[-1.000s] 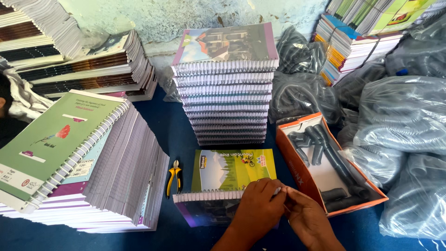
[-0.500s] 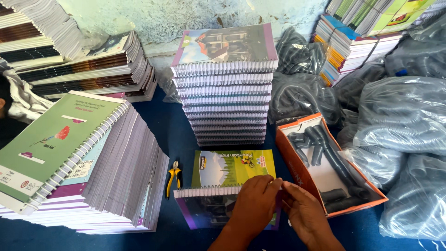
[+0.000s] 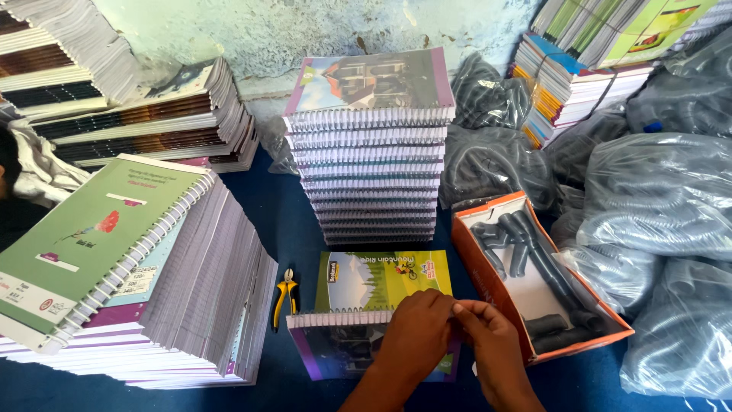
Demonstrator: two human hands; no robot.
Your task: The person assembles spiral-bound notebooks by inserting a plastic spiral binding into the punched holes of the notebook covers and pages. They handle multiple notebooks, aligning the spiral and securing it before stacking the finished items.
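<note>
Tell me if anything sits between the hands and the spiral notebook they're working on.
Nothing visible does. The left hand rests right on the spiral-bound notebook at its coil edge, and the right hand meets it at the coil's right end. The yellow-handled pliers lie apart, to the left.

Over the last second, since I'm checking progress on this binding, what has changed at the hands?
Little. Both hands have stayed at the right end of the spiral-bound notebook's coil. The left hand still lies on the coil edge; the right hand has drawn in closer, so its fingertips meet the left's. Nothing was picked up or let go. The pliers, the orange box and the tall notebook stack are unmoved.
</note>
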